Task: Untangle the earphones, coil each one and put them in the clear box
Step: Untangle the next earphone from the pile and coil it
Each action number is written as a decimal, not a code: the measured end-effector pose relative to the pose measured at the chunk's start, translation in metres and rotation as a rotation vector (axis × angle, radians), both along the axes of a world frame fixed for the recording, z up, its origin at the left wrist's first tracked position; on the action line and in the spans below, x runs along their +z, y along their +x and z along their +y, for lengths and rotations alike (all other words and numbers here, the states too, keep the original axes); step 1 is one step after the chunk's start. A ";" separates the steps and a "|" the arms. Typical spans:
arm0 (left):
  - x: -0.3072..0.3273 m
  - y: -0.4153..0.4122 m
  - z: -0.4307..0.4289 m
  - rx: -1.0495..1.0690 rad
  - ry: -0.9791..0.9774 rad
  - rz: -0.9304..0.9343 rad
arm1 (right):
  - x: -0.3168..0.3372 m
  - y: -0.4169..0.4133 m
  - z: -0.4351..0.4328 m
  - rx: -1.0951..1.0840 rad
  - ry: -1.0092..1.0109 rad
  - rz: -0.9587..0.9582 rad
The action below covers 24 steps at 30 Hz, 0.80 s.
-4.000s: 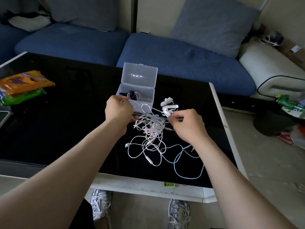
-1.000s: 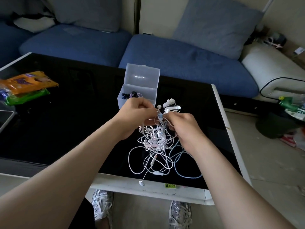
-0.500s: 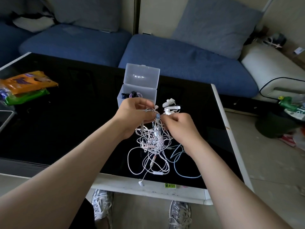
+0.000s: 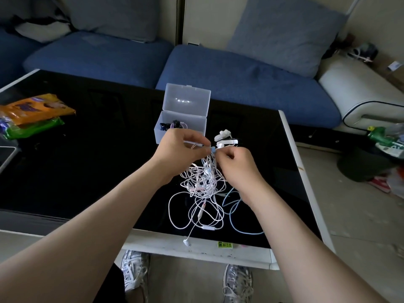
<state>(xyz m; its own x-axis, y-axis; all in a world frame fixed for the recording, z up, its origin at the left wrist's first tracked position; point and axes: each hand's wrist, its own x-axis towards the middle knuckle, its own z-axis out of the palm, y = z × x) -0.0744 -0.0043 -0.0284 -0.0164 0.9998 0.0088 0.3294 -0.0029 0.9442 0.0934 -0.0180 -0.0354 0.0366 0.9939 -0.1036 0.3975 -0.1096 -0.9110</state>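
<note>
Fingers (image 4: 197,149) now closer together on earphones (image 4: 203,182)

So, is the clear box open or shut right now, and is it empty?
Open: the clear box has its lid standing upright behind it. Not empty: dark and pink earphones lie inside.

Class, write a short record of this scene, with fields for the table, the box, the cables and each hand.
Table: black top, white rim
Clear box: lid open and upright, dark and pink earphones inside
Earphone tangle: white, pink and blue cables, top raised, lower loops on the table
Left hand: pinches the top of the tangle
Right hand: pinches it beside the left hand
Loose earbud: hangs over the near table edge
</note>
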 end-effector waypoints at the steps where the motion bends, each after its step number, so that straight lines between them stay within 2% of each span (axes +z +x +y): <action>1: 0.000 -0.002 0.000 -0.019 0.041 0.077 | 0.000 0.000 0.000 0.002 -0.018 0.012; 8: -0.001 -0.002 -0.001 -0.115 0.160 0.293 | -0.003 0.002 0.004 -0.047 -0.044 0.064; 12: -0.002 -0.002 0.000 -0.172 0.199 0.291 | 0.001 0.002 0.002 -0.049 -0.026 0.044; 14: -0.003 -0.002 0.002 -0.109 0.147 0.206 | 0.001 0.003 0.001 -0.070 -0.046 0.031; 20: 0.006 0.002 0.002 0.038 -0.240 -0.294 | -0.001 0.002 0.001 -0.072 -0.089 0.018; 22: 0.008 0.001 0.004 0.060 -0.339 -0.374 | -0.001 0.000 0.002 -0.066 -0.101 0.022; 24: 0.006 -0.001 0.006 0.055 -0.431 -0.368 | -0.002 -0.002 0.001 -0.067 -0.087 0.017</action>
